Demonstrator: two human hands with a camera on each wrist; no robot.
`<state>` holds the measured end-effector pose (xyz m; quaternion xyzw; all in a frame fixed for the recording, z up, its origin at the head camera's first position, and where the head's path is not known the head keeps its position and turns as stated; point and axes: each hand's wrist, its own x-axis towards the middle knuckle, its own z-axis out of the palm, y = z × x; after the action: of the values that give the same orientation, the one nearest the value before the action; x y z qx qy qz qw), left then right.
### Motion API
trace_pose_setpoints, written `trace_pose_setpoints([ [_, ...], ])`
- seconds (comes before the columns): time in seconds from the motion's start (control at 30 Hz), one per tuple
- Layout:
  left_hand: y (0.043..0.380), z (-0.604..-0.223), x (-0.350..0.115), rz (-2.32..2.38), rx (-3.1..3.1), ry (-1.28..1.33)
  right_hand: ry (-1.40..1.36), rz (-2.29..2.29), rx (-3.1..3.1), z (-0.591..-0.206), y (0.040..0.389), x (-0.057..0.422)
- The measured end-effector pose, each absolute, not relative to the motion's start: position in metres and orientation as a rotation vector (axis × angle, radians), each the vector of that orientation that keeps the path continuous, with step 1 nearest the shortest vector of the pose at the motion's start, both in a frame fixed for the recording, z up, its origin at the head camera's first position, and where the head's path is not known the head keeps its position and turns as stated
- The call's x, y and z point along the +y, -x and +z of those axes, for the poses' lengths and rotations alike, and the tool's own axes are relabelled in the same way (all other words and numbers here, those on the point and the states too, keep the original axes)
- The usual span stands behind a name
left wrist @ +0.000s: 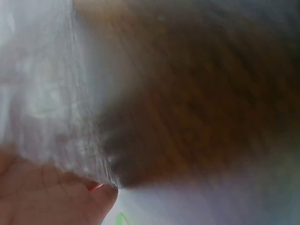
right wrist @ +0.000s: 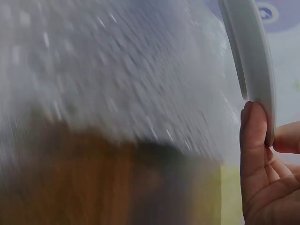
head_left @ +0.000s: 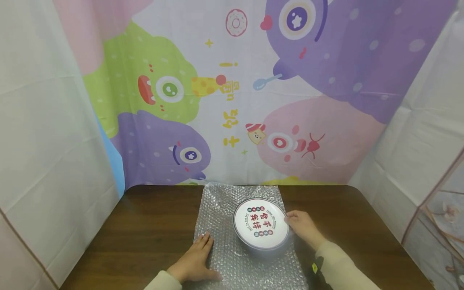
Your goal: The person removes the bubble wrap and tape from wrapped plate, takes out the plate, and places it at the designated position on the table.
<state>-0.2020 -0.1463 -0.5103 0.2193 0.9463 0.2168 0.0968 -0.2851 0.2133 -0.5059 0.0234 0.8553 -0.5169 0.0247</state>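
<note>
A round white plate with a dark rim line and printed red characters is over the right half of a bubble wrap sheet. My right hand pinches its right rim between thumb and fingers. Seen edge-on in the right wrist view, the plate is held apart from the bubble wrap. On the sheet's left edge my left hand rests with fingers extended and thumb spread. Part of that hand shows at the lower left of the left wrist view, against the bubble wrap.
Beneath the sheet is a dark brown wooden table. A curtain printed with cartoon monsters hangs behind its far edge. Pale cloth walls stand on both sides.
</note>
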Motion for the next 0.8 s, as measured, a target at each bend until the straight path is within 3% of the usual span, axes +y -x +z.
trace_pose_setpoints([
  [0.33,0.202,-0.511,-0.146,0.67,2.769,-0.633,-0.139,-1.506,2.734,-0.498,0.282,0.274],
  [0.8,0.201,-0.507,-0.145,0.672,2.762,-0.632,-0.283,-1.367,2.819,-0.522,0.264,0.357],
])
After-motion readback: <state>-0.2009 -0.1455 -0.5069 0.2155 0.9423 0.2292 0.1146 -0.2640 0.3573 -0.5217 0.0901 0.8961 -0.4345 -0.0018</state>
